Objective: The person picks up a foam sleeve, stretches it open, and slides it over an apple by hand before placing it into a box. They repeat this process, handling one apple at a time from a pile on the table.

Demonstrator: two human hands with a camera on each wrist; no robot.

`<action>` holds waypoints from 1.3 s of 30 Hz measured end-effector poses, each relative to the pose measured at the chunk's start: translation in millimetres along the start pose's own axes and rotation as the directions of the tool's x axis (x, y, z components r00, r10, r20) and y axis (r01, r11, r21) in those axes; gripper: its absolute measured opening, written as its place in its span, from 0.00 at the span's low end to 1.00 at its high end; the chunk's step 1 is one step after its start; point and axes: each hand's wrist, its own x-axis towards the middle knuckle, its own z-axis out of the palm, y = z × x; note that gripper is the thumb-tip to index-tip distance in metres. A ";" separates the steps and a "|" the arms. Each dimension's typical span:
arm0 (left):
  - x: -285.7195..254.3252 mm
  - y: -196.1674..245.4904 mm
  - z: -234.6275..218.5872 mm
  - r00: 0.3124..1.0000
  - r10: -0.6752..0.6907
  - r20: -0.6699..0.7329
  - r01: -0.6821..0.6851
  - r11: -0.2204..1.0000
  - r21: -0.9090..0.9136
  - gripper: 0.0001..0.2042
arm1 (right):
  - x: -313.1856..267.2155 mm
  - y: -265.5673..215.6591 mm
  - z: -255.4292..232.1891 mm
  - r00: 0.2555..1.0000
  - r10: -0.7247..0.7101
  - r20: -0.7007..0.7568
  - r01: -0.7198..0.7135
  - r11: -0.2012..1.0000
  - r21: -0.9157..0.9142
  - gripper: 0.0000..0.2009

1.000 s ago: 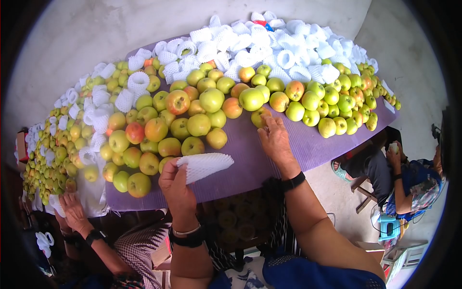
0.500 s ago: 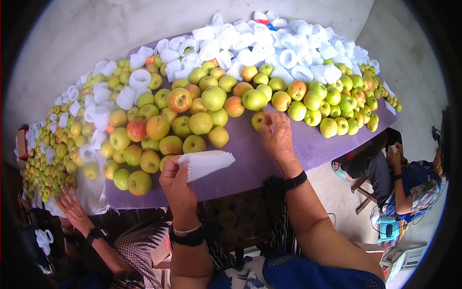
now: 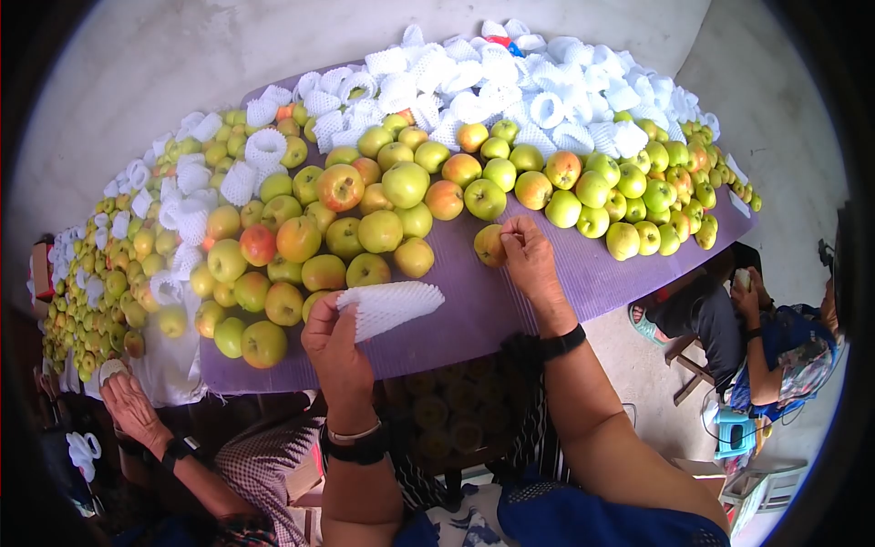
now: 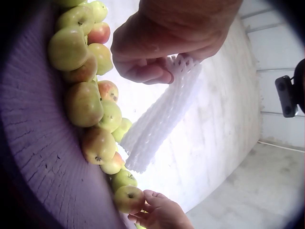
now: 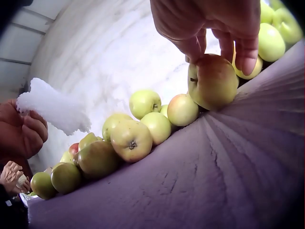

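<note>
My left hand (image 3: 337, 351) pinches the end of a white foam net sleeve (image 3: 396, 308), which lies flattened and points right, over the near edge of the purple mat. In the left wrist view the netted sleeve (image 4: 159, 119) hangs from between thumb and fingers. To the right, my right hand (image 3: 533, 269) has its thumb and fingertips on a red-flushed yellow apple (image 3: 489, 245) at the front of the pile. The right wrist view shows this apple (image 5: 212, 83) low at the mat, held from above between thumb and fingers.
Many loose apples (image 3: 344, 239) lie across the purple mat (image 3: 437, 342). White foam sleeves (image 3: 492, 82) are heaped behind them along the wall. At left, another person's hand (image 3: 135, 410) works by the mat's edge; at right a person (image 3: 784, 356) sits holding something pale.
My right hand has drawn the apple a little nearer, and a green apple behind it has shifted the same way. The left hand and its sleeve stay nearly still. The neighbour's hand moved.
</note>
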 end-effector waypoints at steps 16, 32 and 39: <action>-0.7 -3.9 6.5 0.876 0.454 -0.162 -0.412 0.879 0.239 0.05 | -24.8 -37.9 6.1 0.939 -0.053 0.339 0.155 0.947 -0.283 0.31; 0.4 -19.6 16.0 0.941 0.317 -0.118 -0.275 0.920 0.280 0.10 | -84.4 -100.3 10.3 0.566 -0.528 0.634 -0.287 0.594 0.751 0.38; -5.6 -14.2 24.5 0.925 0.370 0.084 -0.362 0.793 0.491 0.09 | -84.4 -87.9 14.0 0.503 -0.474 0.722 -0.423 0.594 0.684 0.40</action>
